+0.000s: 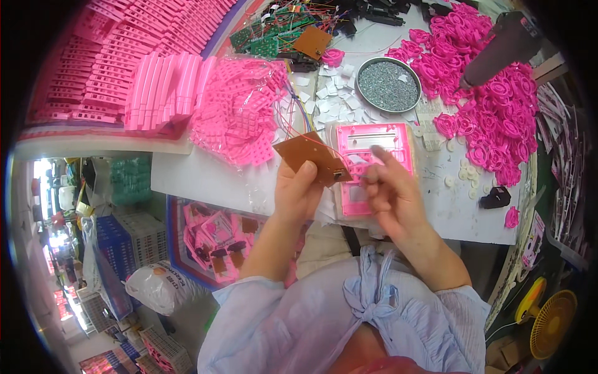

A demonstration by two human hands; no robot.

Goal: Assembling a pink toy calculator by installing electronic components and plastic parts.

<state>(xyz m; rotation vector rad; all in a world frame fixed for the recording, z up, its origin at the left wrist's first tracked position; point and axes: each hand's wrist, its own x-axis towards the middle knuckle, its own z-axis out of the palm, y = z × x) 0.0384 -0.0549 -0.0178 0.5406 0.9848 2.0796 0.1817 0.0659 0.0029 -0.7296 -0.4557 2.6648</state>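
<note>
In my left hand (pixel 299 190) is a brown circuit board (pixel 308 156), gripped between thumb and fingers near its lower edge. Thin coloured wires (pixel 293 112) run up from the board. My right hand (pixel 392 190) hovers over a pink plastic case (pixel 405 149) that lies open on the table. Its index finger is raised and the others curl towards the thumb, close to the board's right corner. Whatever those fingertips hold, if anything, is too small to make out.
Behind the case stands a round tray of small metal screws (pixel 389 84). White paper slips (pixel 339 87) lie beside it. Pink rings (pixel 492 118) heap at the right under a dark power screwdriver (pixel 504 50). A bag of pink keypads (pixel 240 106) and stacked pink shells (pixel 162 87) are left.
</note>
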